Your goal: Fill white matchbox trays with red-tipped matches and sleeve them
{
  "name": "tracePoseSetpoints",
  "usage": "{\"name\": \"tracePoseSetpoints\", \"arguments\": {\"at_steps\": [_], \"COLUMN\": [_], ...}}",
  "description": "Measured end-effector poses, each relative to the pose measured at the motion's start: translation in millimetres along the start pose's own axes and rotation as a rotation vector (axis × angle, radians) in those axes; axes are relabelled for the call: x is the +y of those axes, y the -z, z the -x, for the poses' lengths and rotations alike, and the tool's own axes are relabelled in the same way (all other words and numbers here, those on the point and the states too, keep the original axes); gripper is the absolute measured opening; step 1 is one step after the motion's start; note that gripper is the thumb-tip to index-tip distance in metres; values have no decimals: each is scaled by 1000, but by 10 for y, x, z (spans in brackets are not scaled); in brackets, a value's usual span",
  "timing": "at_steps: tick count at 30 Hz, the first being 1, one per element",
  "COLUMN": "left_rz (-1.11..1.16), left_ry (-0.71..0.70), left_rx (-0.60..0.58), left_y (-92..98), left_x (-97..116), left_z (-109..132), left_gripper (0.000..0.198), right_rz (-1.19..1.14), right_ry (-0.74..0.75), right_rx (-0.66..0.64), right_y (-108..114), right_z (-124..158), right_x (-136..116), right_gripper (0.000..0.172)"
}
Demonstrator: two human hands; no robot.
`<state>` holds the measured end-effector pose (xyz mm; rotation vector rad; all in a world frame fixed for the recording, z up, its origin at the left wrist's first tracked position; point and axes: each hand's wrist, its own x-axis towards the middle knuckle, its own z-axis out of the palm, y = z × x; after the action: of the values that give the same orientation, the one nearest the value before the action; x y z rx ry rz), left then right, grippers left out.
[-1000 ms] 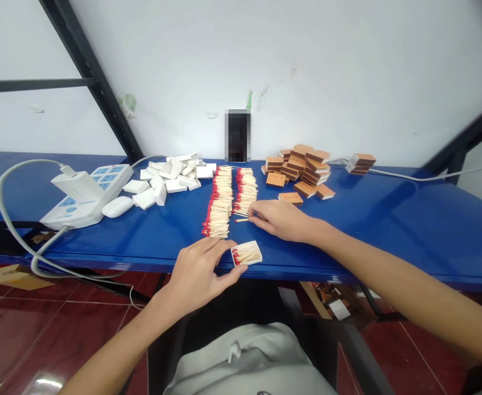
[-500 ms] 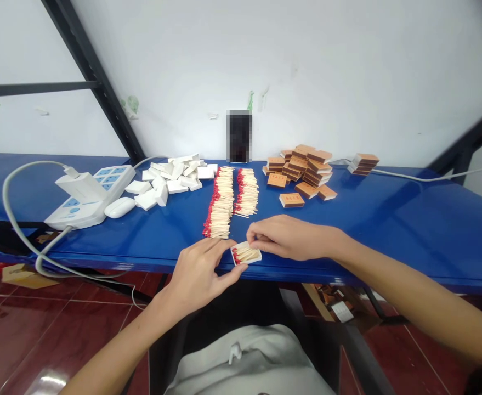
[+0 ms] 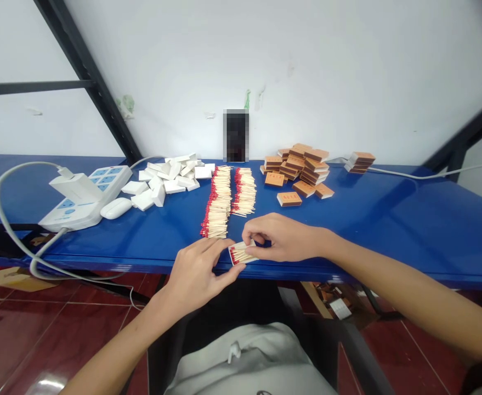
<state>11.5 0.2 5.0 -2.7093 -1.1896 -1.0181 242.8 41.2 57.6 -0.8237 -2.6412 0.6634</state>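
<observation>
Near the table's front edge lies a small white matchbox tray (image 3: 231, 262) holding red-tipped matches (image 3: 241, 253). My left hand (image 3: 197, 271) grips the tray's left end between thumb and fingers. Above its right end, my right hand (image 3: 279, 238) is closed, with thumb and curled fingers at the matches; whether a match is pinched there I cannot make out. Just beyond the hands, loose matches lie in two rows, a longer left row (image 3: 218, 203) and a shorter right row (image 3: 244, 192), heads to the left.
White empty-looking trays (image 3: 170, 175) are heaped at the back left, beside a power strip (image 3: 96, 192) with cables and a white rounded case (image 3: 116, 208). Orange-brown matchboxes (image 3: 302, 164) are piled at the back right. A pixelated dark phone-like object (image 3: 236, 136) leans on the wall.
My right hand has shifted slightly left and its thumb now reaches further over the matches in the tray. My left hand keeps its hold on the tray. The whole view has moved slightly.
</observation>
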Motion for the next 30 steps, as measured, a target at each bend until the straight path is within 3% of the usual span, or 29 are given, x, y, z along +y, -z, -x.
{"name": "tracePoseSetpoints", "arguments": {"at_steps": [6, 14, 30], "left_rz": [-10, -20, -26], "left_ry": [2, -5, -15], "left_rx": [1, -1, 4], "left_y": [0, 3, -20], "left_x": [-1, 4, -24], "left_z": [6, 6, 36], "left_gripper": [31, 30, 31], "right_rz": [62, 255, 223], "right_ry": [-196, -228, -332], "right_rx": [294, 263, 273], "right_y": [-71, -136, -134], "right_z": [-80, -195, -225], "right_x": [210, 393, 428], "right_gripper": [10, 12, 14]}}
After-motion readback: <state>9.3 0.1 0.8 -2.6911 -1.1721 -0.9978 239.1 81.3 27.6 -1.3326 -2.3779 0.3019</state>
